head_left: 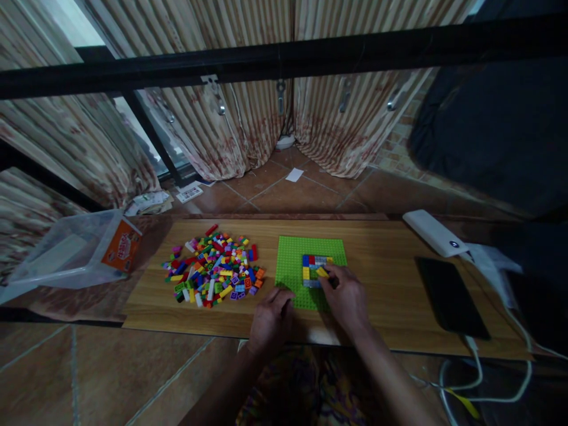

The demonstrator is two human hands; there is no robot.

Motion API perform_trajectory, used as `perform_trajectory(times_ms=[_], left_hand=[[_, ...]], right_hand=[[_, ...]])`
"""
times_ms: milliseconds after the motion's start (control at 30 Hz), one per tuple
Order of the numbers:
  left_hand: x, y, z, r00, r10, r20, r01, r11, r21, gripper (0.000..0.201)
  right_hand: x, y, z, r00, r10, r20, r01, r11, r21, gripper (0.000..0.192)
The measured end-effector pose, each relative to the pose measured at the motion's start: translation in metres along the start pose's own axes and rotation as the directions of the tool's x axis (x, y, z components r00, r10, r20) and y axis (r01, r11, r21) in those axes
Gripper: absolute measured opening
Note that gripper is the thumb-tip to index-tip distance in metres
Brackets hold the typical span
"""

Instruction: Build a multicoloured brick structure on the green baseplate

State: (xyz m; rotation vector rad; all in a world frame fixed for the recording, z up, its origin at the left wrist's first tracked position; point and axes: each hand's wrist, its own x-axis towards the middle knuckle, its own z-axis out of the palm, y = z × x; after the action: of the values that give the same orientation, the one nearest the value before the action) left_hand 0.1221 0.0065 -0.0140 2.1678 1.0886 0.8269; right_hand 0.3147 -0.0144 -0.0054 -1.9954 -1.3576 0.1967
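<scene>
The right hand (346, 296) is pinching a yellow brick (322, 272) in closed fingers, pressing it onto the brick frame (314, 269) on the green baseplate (293, 260). The left hand (270, 316) is resting loosely curled, holding nothing, at the baseplate's near edge, beside the loose brick pile (213, 266) on the table (381, 266).

Right hand (347, 296) presses yellow brick (322, 272) onto green baseplate (293, 260) | left hand (270, 316) steadies baseplate edge | loose brick pile (213, 266) left

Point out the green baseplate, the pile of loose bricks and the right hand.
green baseplate (293, 260): head view, bare studded area on its left half.
pile of loose bricks (213, 266): head view, middle of the heap.
right hand (346, 296): head view, back of the hand.
</scene>
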Motion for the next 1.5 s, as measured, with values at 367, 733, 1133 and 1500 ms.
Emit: perform_trajectory(times_ms=[367,733,1133,1500], left_hand=[[-0.002,-0.001,0.002,0.999,-0.027,0.022,0.028,0.999,-0.022,0.018],[0.000,0.000,0.000,1.000,-0.007,0.012,0.007,1.000,-0.016,0.017],[0.013,0.021,0.009,0.985,0.046,-0.164,-0.017,0.984,0.176,0.023],[0.049,0.036,0.046,0.993,-0.026,-0.112,0.059,0.951,0.303,0.027]], right_hand=[[0.026,0.010,-0.002,0.964,-0.177,0.200,0.192,0.980,-0.060,0.021],[0.033,0.010,-0.004,0.960,-0.175,0.219,0.201,0.974,-0.104,0.021],[0.011,0.035,-0.012,0.990,0.105,-0.094,-0.080,0.968,0.238,0.033],[0.003,0.041,-0.006,0.982,0.103,-0.156,-0.056,0.958,0.283,0.032]])
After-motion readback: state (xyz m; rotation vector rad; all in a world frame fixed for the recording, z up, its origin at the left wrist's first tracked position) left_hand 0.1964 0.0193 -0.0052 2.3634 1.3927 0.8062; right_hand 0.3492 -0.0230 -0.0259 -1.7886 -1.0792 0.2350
